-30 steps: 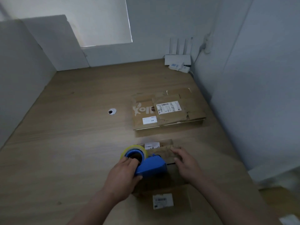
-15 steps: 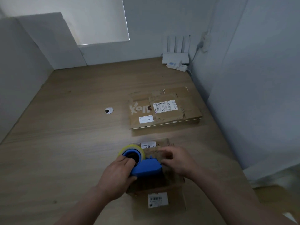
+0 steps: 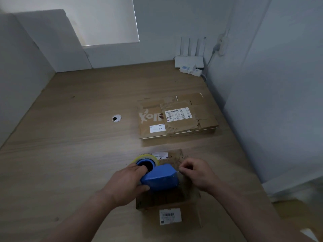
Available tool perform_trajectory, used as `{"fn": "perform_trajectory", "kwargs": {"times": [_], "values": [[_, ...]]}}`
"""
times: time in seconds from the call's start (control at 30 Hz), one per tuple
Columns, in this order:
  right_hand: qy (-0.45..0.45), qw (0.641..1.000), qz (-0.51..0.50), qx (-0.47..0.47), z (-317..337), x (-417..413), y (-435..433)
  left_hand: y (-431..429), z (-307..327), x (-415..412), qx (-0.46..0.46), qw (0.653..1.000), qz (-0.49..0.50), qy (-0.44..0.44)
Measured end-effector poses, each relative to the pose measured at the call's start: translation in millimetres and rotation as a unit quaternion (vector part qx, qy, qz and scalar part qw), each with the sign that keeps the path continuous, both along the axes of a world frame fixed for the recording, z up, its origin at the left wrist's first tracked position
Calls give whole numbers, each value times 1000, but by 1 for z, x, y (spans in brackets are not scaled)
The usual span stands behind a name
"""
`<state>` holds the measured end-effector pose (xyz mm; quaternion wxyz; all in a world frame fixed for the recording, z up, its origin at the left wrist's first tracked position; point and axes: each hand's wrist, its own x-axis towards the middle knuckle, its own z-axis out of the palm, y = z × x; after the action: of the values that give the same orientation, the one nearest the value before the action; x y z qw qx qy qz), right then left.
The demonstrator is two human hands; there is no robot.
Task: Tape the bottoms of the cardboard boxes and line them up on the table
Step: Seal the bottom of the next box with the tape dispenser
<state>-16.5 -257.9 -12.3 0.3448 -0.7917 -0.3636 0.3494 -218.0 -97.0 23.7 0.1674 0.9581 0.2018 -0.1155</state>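
The scene is dim and bluish, lit mainly by a pale window panel (image 3: pixel 106 20) at 11 o'clock. Soft shadows lie on the table (image 3: pixel 70 137) just below the flattened cardboard (image 3: pixel 176 117) near centre. Wide-angle bending curves the walls (image 3: pixel 279 84) toward the edges, and detail turns soft at 5 o'clock.
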Motion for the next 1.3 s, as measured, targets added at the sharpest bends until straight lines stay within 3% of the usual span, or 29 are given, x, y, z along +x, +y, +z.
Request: {"fn": "perform_trajectory", "kwargs": {"times": [0.2,0.47,0.77,1.07,1.3], "values": [[70,995,-65,19,1,27,-15,19,9,-6,-2,999,23,25],[18,990,-133,48,4,13,-17,3,-2,3,30,999,15,40],[150,945,-287,36,-15,-14,-22,4,2,3,29,998,18,47],[32,933,-357,17,-28,-12,-18,8,19,26,-11,996,9,93],[22,943,-328,-43,-38,-6,-18,3,28,39,-26,993,34,108]]}}
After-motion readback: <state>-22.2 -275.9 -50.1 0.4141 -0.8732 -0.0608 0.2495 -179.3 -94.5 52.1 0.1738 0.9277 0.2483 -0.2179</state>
